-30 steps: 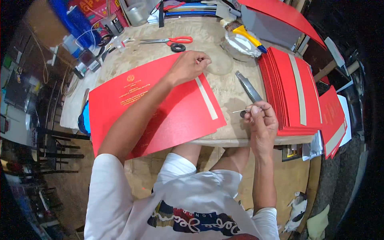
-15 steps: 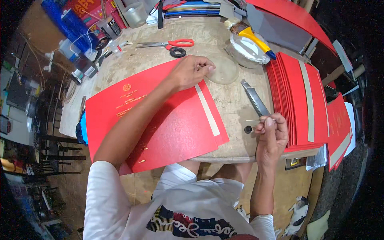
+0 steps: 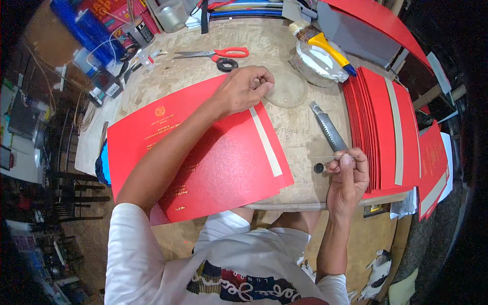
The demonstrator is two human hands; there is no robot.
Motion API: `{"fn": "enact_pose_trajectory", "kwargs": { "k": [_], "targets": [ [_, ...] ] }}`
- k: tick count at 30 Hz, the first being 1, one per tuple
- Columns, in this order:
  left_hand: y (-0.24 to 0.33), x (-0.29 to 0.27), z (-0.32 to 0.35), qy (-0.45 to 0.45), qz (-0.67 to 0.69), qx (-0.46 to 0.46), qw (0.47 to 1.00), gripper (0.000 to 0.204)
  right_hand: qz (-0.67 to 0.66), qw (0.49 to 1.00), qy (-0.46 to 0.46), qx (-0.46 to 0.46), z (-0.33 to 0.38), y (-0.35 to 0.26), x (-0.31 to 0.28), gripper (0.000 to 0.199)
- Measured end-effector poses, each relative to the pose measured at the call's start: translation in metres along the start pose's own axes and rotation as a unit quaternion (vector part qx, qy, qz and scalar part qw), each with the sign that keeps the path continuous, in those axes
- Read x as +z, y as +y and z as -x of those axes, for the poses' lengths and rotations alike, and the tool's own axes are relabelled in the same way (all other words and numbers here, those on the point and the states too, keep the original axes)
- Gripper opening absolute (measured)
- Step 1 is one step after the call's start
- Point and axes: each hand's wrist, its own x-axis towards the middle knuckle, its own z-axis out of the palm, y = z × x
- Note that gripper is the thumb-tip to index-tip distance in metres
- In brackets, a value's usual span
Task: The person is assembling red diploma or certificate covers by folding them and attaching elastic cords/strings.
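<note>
Hands at work: left hand (image 3: 243,90) pressed flat on the red embossed card cover (image 3: 203,152), long axis diagonal; right hand (image 3: 348,175) pinches 1 thin metal strip (image 3: 328,156) just right of it, beside the grey utility knife (image 3: 328,128).

A: Thin strip pinched in right hand (image 3: 348,175) — too small to identify.
B: Noted. Left hand (image 3: 243,90) hides the red cover's (image 3: 213,162) far corner; printed gold lines blurred.
</note>
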Motion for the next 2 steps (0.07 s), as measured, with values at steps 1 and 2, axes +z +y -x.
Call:
{"fn": "enact_pose_trajectory", "kwargs": {
  "k": [1,2],
  "targets": [
    [-0.0030,0.0016,-0.0017,-0.004,0.000,0.003,1.000,0.013,0.000,1.000,0.002,0.003,0.0000,0.0002,-0.0001,0.017],
    [-0.0050,0.0029,-0.0031,-0.007,-0.001,0.006,1.000,0.012,0.000,1.000,0.004,0.005,-0.0001,0.0006,-0.0004,0.017]
  ]
}}
